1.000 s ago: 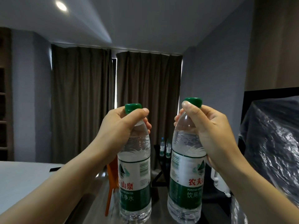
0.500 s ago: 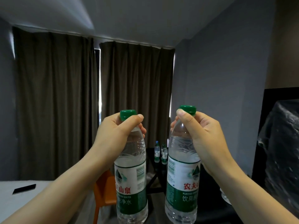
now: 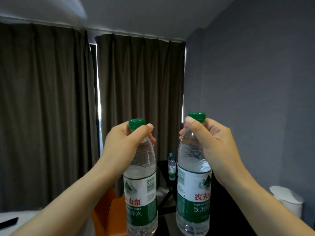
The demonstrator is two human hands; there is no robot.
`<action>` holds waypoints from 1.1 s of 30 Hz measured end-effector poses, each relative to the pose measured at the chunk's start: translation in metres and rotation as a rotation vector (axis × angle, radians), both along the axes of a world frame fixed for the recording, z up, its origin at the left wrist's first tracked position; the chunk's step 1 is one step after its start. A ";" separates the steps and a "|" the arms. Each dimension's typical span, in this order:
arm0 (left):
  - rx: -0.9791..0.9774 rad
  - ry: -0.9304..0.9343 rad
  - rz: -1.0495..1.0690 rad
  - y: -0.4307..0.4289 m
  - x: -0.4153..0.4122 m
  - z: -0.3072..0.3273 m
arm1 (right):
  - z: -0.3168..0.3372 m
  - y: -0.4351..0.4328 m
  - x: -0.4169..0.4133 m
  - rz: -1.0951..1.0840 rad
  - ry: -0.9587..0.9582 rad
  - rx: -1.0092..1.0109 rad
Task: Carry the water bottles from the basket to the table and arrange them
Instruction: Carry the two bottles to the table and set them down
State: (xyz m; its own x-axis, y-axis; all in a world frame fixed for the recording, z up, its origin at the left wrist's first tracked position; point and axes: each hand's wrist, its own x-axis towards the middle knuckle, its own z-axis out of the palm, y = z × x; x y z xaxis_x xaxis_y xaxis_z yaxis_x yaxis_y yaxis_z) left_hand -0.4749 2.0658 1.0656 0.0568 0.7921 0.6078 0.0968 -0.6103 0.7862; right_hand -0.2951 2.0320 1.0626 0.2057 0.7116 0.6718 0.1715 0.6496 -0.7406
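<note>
I carry two clear water bottles with green caps and green-and-white labels, both upright in front of me. My left hand (image 3: 125, 142) grips the neck of the left bottle (image 3: 140, 189) just under its cap. My right hand (image 3: 213, 142) grips the neck of the right bottle (image 3: 193, 189) the same way. Between the two, far ahead, a small bottle (image 3: 171, 166) stands on a dark table (image 3: 162, 169); another bottle beside it is mostly hidden behind the right bottle. The basket is out of view.
Dark curtains (image 3: 51, 116) cover the far wall and a grey wall (image 3: 247, 99) runs along the right. An orange chair (image 3: 109, 213) stands below my left forearm. A white bin (image 3: 288, 200) sits at the lower right. A black phone (image 3: 8, 222) lies on a white surface at the lower left.
The view has swung to the right and moved forward: the curtains shifted left and the plastic-covered object on the right left the frame. Both hands keep the same grip on the bottles.
</note>
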 end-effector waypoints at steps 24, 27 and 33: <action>-0.023 -0.026 -0.312 0.399 0.007 -0.014 | -0.016 0.336 -0.020 -0.272 0.128 -0.021; -0.065 -0.048 -0.371 0.439 0.029 -0.025 | -0.022 0.367 -0.008 -0.328 0.116 -0.035; -0.134 -0.048 -0.461 0.512 0.082 -0.047 | -0.042 0.432 0.039 -0.454 0.083 -0.092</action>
State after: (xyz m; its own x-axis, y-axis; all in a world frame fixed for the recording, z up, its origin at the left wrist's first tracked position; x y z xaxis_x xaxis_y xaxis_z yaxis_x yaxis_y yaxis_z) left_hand -0.3932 2.5782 1.0191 0.3953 0.7623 0.5124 -0.1981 -0.4740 0.8580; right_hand -0.2563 2.4639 1.0205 0.5603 0.5931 0.5782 0.3613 0.4532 -0.8149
